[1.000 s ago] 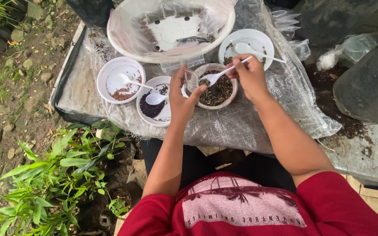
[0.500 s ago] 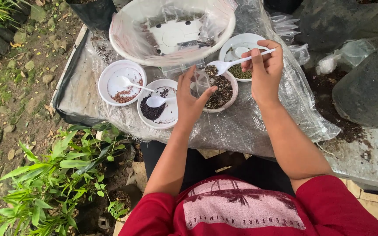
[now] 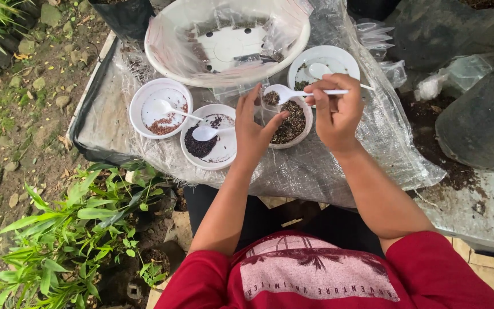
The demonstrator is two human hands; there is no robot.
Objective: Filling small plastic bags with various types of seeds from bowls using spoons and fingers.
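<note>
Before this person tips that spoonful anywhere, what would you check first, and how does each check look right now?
1. White plastic spoon held level: ok, the right hand grips its handle and the spoon lies roughly flat.
2. Spoon loaded: ok, a dark grainy heap sits in its scoop.
3. Small clear cup steadied: ok, the left hand holds it in front of the white bowl of dark grains.
4. Scoop over the cup mouth: ok, it hovers just above it.
5. Room left in the cup: cannot tell, the fingers hide its side.
6. Neighbouring white bowl with black seeds clear of the hands: ok, it sits apart on the plastic sheet.
</note>
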